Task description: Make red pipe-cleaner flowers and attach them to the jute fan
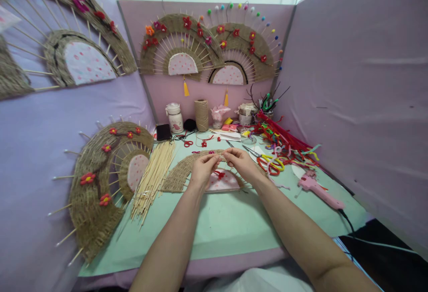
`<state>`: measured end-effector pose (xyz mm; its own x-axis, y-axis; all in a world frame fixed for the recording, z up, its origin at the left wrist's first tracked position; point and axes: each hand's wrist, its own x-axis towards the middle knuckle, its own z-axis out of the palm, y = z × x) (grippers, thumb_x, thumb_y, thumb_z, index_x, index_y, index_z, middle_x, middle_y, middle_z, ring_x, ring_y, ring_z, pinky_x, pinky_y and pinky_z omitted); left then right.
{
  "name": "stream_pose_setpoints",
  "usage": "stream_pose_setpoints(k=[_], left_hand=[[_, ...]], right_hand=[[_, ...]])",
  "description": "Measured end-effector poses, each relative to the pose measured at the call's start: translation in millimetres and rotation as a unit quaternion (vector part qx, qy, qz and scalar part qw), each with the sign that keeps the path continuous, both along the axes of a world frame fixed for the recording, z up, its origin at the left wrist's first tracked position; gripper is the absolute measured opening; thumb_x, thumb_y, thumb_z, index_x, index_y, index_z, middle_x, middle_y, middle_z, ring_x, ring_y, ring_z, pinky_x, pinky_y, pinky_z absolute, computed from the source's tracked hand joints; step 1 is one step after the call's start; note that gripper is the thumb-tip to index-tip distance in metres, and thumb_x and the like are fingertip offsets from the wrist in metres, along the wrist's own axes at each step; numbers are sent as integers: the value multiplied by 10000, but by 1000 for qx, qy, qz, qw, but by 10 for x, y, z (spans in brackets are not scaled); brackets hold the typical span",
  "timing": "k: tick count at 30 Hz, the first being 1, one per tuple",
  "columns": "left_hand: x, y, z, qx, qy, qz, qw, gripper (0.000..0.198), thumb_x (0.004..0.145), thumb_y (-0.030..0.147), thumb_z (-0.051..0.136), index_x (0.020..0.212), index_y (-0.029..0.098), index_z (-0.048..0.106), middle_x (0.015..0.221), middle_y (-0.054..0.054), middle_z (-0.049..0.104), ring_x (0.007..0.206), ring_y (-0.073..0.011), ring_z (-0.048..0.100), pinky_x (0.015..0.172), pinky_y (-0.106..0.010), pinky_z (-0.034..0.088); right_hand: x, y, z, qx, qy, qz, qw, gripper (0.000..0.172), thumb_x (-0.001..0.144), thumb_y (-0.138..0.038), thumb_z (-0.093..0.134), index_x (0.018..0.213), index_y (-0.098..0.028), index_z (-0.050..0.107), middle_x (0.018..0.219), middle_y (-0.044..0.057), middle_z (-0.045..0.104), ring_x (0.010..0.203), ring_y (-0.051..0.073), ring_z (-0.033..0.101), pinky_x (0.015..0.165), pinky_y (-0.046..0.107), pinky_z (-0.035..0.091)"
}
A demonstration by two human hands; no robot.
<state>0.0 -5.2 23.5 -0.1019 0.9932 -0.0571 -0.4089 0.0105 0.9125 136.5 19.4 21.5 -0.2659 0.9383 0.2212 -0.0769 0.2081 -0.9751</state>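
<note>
My left hand (204, 169) and my right hand (240, 160) come close together above a woven twine fan (180, 171) lying on the table. Thumb and forefinger are pinched on each hand, around something too small to make out. Below the fingers, a red pipe-cleaner flower (219, 174) shows against the fan's pink-dotted white half-circle (224, 184). Small red and magenta pieces sit along the fan's upper edge, partly hidden by my hands.
Wooden sticks (154, 176) lie left of the fan, beside a finished fan (96, 185). To the right are yellow-and-red scissors (272, 163), a pink glue gun (321, 190) with a cord and a heap of pipe cleaners (284, 136). A twine spool (201, 116) stands behind.
</note>
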Motion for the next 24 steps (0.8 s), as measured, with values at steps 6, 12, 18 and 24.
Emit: stream_pose_setpoints(k=[6, 12, 18, 24], left_hand=[[-71, 13, 33, -38, -98, -24, 994, 196, 531, 183, 767, 670, 103, 654, 667, -35, 634, 567, -48, 517, 539, -159, 423], [-32, -5, 33, 29, -68, -18, 997, 213, 546, 224, 766, 701, 112, 672, 689, -30, 634, 601, -53, 524, 553, -150, 421], [-4, 6, -15, 62, -17, -13, 998, 223, 551, 289, 759, 689, 132, 685, 636, -12, 603, 574, -60, 490, 542, -176, 394], [-24, 39, -80, 72, 1, -22, 997, 254, 566, 321, 749, 717, 126, 687, 619, 1, 588, 542, -55, 463, 528, -187, 365]], right_hand=[[6, 33, -31, -29, 29, 28, 999, 324, 726, -441, 607, 926, -193, 667, 818, 25, 643, 661, 108, 526, 565, 227, 384], [-17, -50, 28, 25, 13, 31, 999, 270, 682, -359, 680, 899, -198, 678, 923, 35, 678, 823, 154, 589, 762, 289, 446], [-37, -59, 25, 49, 12, -6, 999, 272, 665, -359, 698, 869, -182, 673, 852, 38, 674, 756, 147, 592, 736, 294, 461], [-47, -66, 18, 72, 12, -18, 997, 258, 668, -365, 695, 849, -181, 675, 822, 33, 670, 725, 144, 589, 698, 281, 463]])
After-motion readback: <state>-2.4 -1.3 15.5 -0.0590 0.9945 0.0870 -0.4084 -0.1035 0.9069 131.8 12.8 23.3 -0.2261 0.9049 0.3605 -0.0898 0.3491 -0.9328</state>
